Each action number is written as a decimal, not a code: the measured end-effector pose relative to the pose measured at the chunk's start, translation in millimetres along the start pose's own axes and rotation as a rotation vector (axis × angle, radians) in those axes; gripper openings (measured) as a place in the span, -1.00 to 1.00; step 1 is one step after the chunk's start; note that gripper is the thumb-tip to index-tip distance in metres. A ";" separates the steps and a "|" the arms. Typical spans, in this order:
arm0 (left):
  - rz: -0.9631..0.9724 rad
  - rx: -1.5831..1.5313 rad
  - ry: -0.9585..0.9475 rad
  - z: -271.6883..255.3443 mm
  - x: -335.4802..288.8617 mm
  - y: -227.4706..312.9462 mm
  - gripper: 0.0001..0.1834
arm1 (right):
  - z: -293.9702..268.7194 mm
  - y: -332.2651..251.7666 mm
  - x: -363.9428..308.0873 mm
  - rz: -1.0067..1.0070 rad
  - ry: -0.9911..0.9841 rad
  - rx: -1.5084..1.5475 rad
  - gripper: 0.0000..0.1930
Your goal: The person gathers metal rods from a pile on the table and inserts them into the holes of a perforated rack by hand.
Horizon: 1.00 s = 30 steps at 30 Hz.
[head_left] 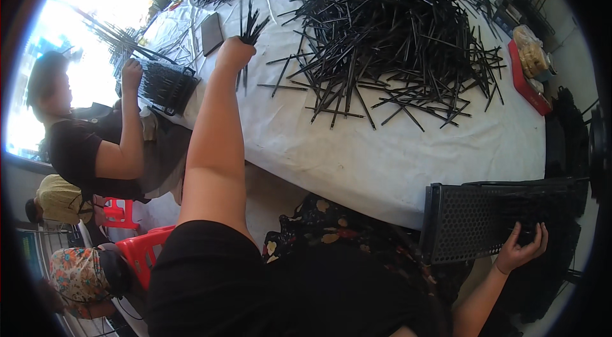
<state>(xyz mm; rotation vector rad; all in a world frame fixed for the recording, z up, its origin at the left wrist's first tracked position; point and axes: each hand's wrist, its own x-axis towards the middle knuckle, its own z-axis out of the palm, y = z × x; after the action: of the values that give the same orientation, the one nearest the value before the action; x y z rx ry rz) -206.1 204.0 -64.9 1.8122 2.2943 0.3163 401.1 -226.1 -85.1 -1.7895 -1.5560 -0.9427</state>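
Note:
My left hand [234, 54] reaches out over the white-covered table, closed round a bundle of thin black sticks [253, 26] that fan out above the fist. Some stick ends show below it. To its right spreads a large heap of the same black sticks [389, 31], with loose ones along its near edge. My right hand [521, 251] is at the lower right, by a black perforated crate [462, 222]. Its fingers curl round something dark, which I cannot make out against the dark crate.
A co-worker [83, 126] is at the left beside another black basket [167, 85] of sticks. A flat dark case [211, 33] lies near my left hand. At the right edge stands a red tray [528, 82] with wrapped packages. Red plastic chairs [141, 253] are at the lower left.

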 end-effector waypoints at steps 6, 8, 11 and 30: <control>-0.316 0.163 -0.006 34.2 30.4 -64.3 -0.52 | 3.2 -10.8 5.8 -0.008 0.090 -0.012 -0.49; -0.335 0.151 0.025 45.0 14.9 -57.5 -0.53 | 4.3 -6.5 0.2 0.000 0.039 -0.013 -0.49; -0.313 0.123 0.063 51.7 4.0 -30.3 -0.54 | 1.4 -5.4 0.2 0.008 0.005 -0.002 -0.51; 0.099 -0.457 -0.209 77.1 -85.3 131.0 0.37 | 2.1 -7.6 0.9 0.010 0.020 0.002 -0.49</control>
<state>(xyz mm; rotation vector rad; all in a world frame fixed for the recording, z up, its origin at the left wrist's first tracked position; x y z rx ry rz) -42.6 153.8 -98.7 1.6359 1.8123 0.5817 393.9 -222.8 -85.8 -1.7797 -1.5333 -0.9518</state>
